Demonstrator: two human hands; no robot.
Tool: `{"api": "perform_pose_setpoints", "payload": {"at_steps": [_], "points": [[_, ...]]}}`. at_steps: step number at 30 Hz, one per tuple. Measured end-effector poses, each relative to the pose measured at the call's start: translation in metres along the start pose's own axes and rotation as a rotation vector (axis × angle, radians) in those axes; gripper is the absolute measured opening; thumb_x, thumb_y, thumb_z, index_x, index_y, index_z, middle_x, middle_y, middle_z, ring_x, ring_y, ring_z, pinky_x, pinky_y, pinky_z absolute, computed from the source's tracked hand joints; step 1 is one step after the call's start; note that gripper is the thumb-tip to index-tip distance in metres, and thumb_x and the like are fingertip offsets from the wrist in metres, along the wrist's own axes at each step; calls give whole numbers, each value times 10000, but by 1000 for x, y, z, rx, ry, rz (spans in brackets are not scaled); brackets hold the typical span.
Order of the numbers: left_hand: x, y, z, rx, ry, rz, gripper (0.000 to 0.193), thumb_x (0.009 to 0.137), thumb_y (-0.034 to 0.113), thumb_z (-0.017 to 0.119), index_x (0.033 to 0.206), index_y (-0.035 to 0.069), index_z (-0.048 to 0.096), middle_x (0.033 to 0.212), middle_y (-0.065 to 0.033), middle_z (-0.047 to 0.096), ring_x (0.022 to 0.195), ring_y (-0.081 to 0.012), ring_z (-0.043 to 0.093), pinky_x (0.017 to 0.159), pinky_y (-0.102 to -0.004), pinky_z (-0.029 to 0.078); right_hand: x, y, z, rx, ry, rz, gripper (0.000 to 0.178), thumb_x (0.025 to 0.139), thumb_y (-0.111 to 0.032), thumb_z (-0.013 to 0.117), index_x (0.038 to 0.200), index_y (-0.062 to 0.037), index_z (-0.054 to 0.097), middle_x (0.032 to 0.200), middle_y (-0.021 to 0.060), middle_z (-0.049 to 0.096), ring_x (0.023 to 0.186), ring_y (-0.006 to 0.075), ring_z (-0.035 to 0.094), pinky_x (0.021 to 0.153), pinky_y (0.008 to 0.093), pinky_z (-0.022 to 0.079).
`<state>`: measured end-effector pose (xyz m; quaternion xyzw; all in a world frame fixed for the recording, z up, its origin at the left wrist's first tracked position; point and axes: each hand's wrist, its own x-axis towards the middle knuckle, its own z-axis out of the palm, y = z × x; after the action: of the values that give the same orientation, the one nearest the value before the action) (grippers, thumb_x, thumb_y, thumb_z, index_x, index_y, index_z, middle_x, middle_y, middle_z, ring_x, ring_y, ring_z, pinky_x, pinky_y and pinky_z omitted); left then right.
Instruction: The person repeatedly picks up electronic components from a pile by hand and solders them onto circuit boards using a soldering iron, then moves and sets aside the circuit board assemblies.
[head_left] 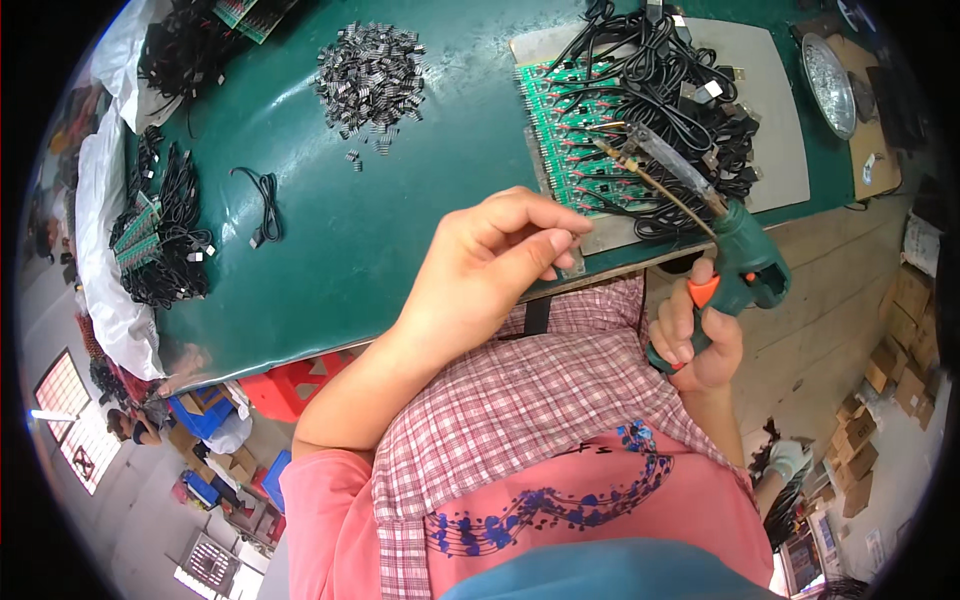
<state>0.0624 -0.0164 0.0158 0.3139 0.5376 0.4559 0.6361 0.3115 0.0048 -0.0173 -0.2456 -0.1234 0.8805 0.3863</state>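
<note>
My right hand (692, 335) grips a green soldering gun (748, 248) with an orange trigger. Its thin metal tip and feed tube point up and left, over a panel of green circuit boards (562, 140). Black USB cables (680, 95) lie bundled across the right part of that panel, and red and black wire ends sit along the boards. Just below the panel's near edge is my left hand (490, 255), thumb and fingers pinched together. Whatever those fingertips may hold is too small to make out. Panel and cables rest on a grey sheet (785, 130).
Small metal connectors form a pile (370, 80) on the green table (300, 290). A single coiled cable (268, 205) lies left of centre. Bundled cables with boards (160, 235) sit on white plastic at the left edge. A round metal dish (828, 85) stands far right.
</note>
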Motion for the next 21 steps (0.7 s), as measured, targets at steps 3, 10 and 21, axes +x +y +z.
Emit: {"api": "perform_pose_setpoints", "payload": {"at_steps": [3, 10, 21], "points": [[1, -3, 4, 126, -103, 89, 159, 927, 29, 558, 1034, 7, 674, 933, -33, 584, 846, -105, 573, 728, -229, 477, 3, 0, 6, -54, 11, -17, 384, 866, -165, 601, 1195, -69, 429, 734, 93, 534, 484, 121, 479, 448, 253, 399], [-4, 5, 20, 151, -135, -62, 98, 853, -45, 627, 941, -1, 623, 898, -24, 584, 825, -80, 568, 739, -228, 493, 15, 12, 36, -635, 148, -118, 424, 832, 54, 632, 1226, -2, 487, 936, 95, 611, 744, 93, 576, 622, 234, 483], [-8, 0, 21, 377, -128, 169, 91, 839, -24, 644, 928, -27, 623, 901, -63, 621, 797, -106, 599, 705, -247, 502, 19, 20, 41, -846, 201, -109, 240, 839, 17, 655, 1075, 8, 611, 985, 35, 641, 892, 90, 605, 763, 235, 506]]}}
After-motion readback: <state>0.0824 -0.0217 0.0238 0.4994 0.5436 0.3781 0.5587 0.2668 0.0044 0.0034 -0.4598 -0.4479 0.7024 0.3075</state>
